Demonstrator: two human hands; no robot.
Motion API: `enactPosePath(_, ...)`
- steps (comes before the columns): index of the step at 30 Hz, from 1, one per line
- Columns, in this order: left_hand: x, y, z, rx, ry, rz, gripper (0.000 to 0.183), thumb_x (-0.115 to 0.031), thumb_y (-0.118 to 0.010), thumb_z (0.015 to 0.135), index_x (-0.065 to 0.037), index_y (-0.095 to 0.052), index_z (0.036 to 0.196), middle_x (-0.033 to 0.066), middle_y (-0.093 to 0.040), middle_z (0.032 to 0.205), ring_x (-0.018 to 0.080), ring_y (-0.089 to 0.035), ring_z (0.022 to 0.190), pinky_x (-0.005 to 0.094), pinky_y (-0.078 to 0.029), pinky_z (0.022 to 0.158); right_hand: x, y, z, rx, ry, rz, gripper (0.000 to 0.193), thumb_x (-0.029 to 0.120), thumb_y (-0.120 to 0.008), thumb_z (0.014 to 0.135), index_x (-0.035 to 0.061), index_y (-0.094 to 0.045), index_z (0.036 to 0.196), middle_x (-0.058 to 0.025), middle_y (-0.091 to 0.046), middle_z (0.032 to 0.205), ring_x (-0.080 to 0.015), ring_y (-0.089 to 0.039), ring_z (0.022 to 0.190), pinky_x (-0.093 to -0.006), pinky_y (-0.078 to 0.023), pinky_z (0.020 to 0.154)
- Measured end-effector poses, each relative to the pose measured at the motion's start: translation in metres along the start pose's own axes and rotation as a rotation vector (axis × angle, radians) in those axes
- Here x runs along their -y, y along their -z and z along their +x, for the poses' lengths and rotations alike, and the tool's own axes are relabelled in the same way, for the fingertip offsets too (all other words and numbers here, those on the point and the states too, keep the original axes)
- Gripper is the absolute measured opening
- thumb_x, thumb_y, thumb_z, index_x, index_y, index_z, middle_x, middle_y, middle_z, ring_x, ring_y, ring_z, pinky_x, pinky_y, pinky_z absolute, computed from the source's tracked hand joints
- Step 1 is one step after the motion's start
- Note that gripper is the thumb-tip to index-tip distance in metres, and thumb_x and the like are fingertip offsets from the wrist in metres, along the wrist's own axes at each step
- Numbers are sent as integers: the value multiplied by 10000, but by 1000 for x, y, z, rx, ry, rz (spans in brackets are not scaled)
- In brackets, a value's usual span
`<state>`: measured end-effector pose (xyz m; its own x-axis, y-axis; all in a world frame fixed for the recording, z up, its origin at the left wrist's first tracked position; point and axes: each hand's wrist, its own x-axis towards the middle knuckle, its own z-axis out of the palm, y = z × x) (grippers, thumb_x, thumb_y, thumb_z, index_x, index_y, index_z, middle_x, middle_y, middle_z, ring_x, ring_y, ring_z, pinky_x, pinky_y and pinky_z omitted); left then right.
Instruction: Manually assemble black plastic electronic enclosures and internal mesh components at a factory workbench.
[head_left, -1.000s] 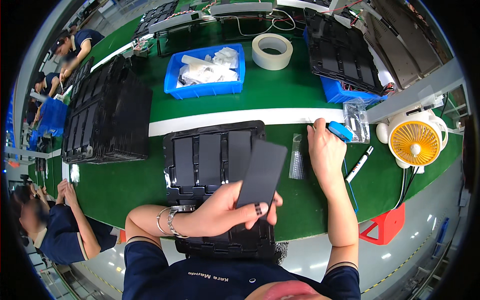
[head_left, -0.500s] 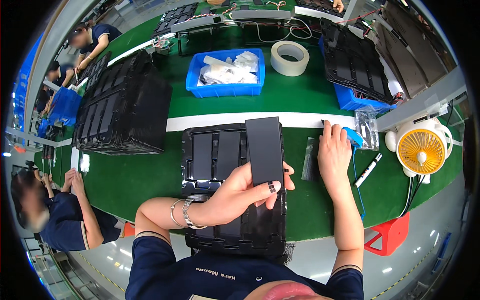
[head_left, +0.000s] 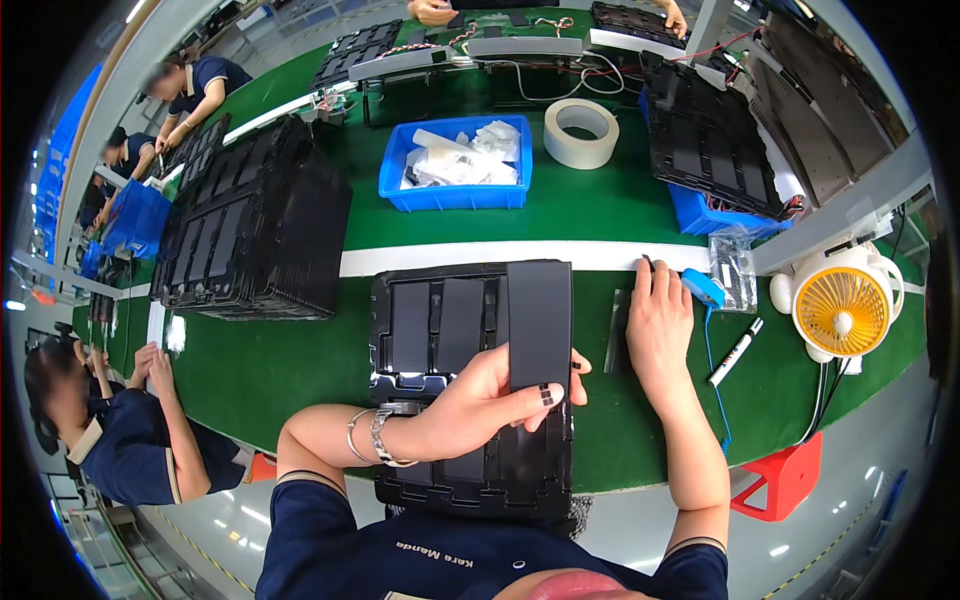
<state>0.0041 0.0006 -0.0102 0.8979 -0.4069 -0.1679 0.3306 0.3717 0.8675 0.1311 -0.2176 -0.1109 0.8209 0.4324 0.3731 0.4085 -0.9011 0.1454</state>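
Note:
My left hand [head_left: 500, 390] is closed round a flat, dark grey rectangular block [head_left: 540, 320], thumb on its face and fingers behind. The block is held upright over the right side of a black plastic tray [head_left: 465, 270]. Similar dark rectangular pieces [head_left: 418, 325] sit in the tray's pockets. My right hand [head_left: 660, 320] lies palm down on the green table, fingers stretched toward the white stripe. Beside it on the left is a thin clear plastic strip [head_left: 617, 335]; a blue corded object [head_left: 703, 288] lies by its fingertips on the right.
A tall stack of black trays [head_left: 250, 240] stands at left. Beyond the stripe are a blue bin [head_left: 455, 195] of crumpled white material and a tape roll [head_left: 580, 135]. A marker [head_left: 736, 352] and yellow-white fan [head_left: 842, 310] are at right. A co-worker [head_left: 130, 430] sits at far left.
The view has shifted slightly, with the table contents appearing a little lower. My left hand still grips the block, now standing straighter; my right hand stays on the table, its fingers more stretched.

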Motion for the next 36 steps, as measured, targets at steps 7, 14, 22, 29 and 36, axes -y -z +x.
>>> enactPosePath(7, 0, 0, 1, 6, -6, 55, 311, -104, -535, 977, 8, -500, 1265, 73, -630, 1052, 60, -497, 691, 215, -447, 645, -1, -1, -2, 2, -13, -9, 388, 75, -533, 861, -20, -544, 1236, -207, -573, 1198, -325, -567, 1101, -419, -465, 915)
enactPosePath(14, -1, -1, 0, -12, -33, 95, 302, -88, -530, 976, 7, -504, 1261, 82, -638, 1045, 64, -497, 676, 217, -448, 639, -2, 2, 1, -16, -19, 28, 387, 69, -541, 847, -32, -552, 1221, -210, -595, 1170, -321, -591, 1066, -413, -467, 901)
enactPosePath(22, 1, -1, -1, -8, -43, 84, 306, -76, -524, 975, 0, -502, 1271, 97, -635, 1045, 63, -487, 674, 215, -445, 633, -2, 0, -1, -41, -6, 28, 403, 65, -551, 835, -45, -550, 1222, -224, -597, 1173, -324, -595, 1066, -412, -470, 893)
enactPosePath(29, 1, -1, 0, 0, -39, 77, 309, -81, -523, 977, -2, -500, 1275, 100, -634, 1045, 63, -481, 672, 216, -444, 634, -3, 1, -2, -40, -1, 19, 403, 66, -546, 837, -49, -552, 1224, -224, -597, 1177, -325, -596, 1056, -416, -473, 882)
enactPosePath(36, 3, -2, -1, -8, -49, 75, 308, -70, -530, 972, -5, -508, 1273, 94, -640, 1039, 63, -478, 671, 215, -441, 634, -3, 17, 5, 49, -84, 148, 397, 96, -617, 811, -38, -564, 1182, -179, -582, 1167, -316, -577, 1036, -431, -462, 860)
